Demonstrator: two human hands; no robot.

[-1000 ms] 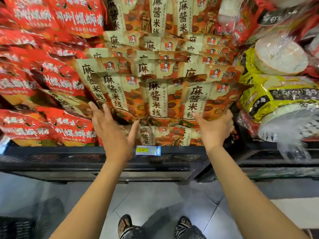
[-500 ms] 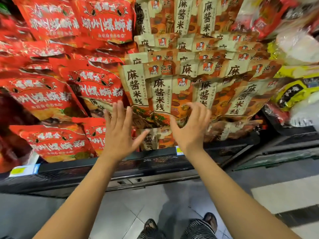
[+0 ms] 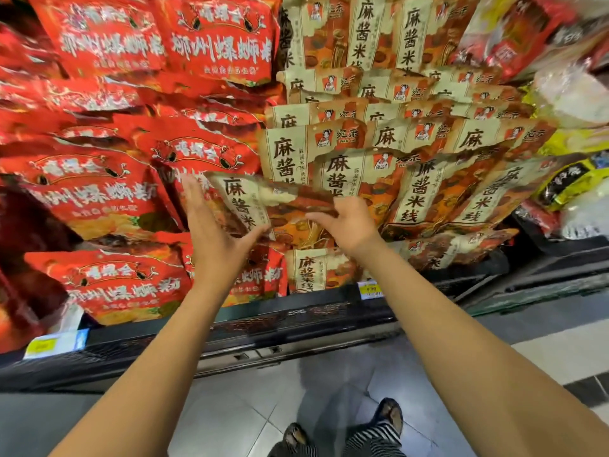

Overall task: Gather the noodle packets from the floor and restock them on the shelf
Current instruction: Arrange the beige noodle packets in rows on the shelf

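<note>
A tan noodle packet (image 3: 250, 199) with black characters is held tilted in front of the shelf, where the red and tan stacks meet. My right hand (image 3: 349, 222) grips its right edge with curled fingers. The straight fingers of my left hand (image 3: 211, 232) lie along the packet's left edge, with the thumb touching its lower corner. Behind it, several matching tan packets (image 3: 418, 179) are stacked in overlapping rows.
Red noodle packets (image 3: 92, 192) fill the shelf's left half. Yellow and clear bags (image 3: 570, 179) sit at the right. The black shelf front (image 3: 296, 321) carries price tags (image 3: 370, 289). Below is grey tiled floor (image 3: 250, 410) and my feet in sandals (image 3: 389, 420).
My view has swung left toward the red stacks. Both hands were empty and spread before the tan packets; now my right hand holds a tan packet and my left hand touches it.
</note>
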